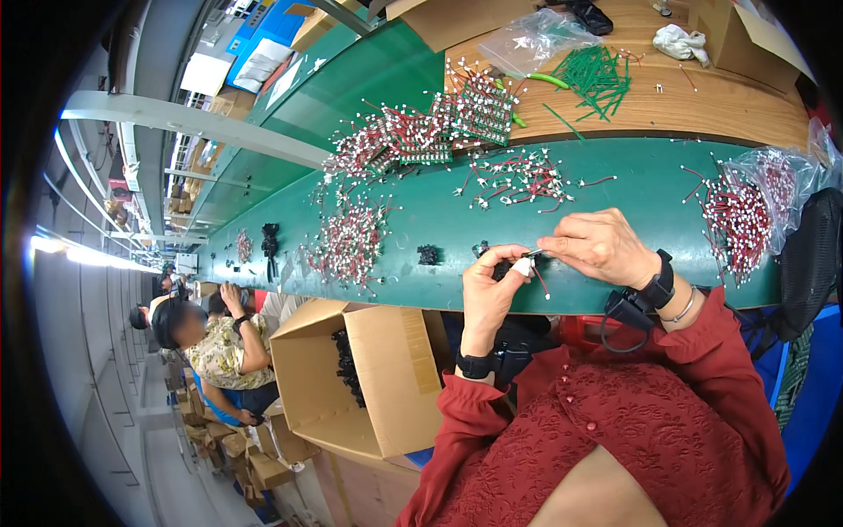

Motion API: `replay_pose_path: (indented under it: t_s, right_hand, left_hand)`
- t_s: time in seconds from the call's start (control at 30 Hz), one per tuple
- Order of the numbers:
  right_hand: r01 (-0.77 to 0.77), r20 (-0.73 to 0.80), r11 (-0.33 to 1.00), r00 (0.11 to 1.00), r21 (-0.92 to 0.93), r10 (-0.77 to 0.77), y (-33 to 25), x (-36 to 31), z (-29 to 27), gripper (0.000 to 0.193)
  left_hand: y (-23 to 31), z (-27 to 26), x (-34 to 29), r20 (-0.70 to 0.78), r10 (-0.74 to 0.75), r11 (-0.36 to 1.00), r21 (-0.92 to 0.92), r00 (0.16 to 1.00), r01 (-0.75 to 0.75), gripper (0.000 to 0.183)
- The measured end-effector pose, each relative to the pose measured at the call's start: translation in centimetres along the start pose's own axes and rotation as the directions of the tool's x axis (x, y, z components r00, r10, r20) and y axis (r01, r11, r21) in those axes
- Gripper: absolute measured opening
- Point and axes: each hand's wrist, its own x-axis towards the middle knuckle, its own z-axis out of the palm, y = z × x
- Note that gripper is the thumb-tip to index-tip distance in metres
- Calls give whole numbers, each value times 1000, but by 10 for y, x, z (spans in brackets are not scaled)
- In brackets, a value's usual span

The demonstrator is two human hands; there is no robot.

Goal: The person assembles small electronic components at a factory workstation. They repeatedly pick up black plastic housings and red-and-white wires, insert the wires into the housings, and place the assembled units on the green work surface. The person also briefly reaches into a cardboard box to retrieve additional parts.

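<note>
My left hand (pixel 493 288) is closed in a pinch above the near edge of the green bench. A short red wire with a white connector (pixel 542 283) hangs from between its fingertips and those of my right hand. A white patch shows at the left thumb; whether it is a covering or part of the piece is unclear. My right hand (pixel 601 246) is also pinched, its fingertips meeting the left ones over a small, thin, greyish thing (pixel 534 253) I cannot make out. Just beyond the hands lies a loose scatter of red wires with white connectors (pixel 518 180).
Wired green circuit boards (pixel 481 114) are stacked at the back, beside green strips (pixel 593 81). More wire leads form a pile (pixel 347 241) to the left and fill a clear bag (pixel 773 189) at right. Black parts (pixel 428 255) and an open carton (pixel 395 378) are nearby; people sit farther left.
</note>
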Motion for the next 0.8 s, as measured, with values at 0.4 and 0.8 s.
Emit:
replay_pose_path:
  t_s: [0.4, 0.8]
  right_hand:
    - [-372, 161, 780, 927, 504, 338, -5, -4, 9, 12]
    - [-538, 240, 594, 828, 598, 507, -11, -8, 16, 16]
  left_hand:
    - [7, 4, -1, -11, 94, 990, 111, 995, -92, 13]
    - [11, 1, 4, 9, 160, 939, 307, 987, -155, 8]
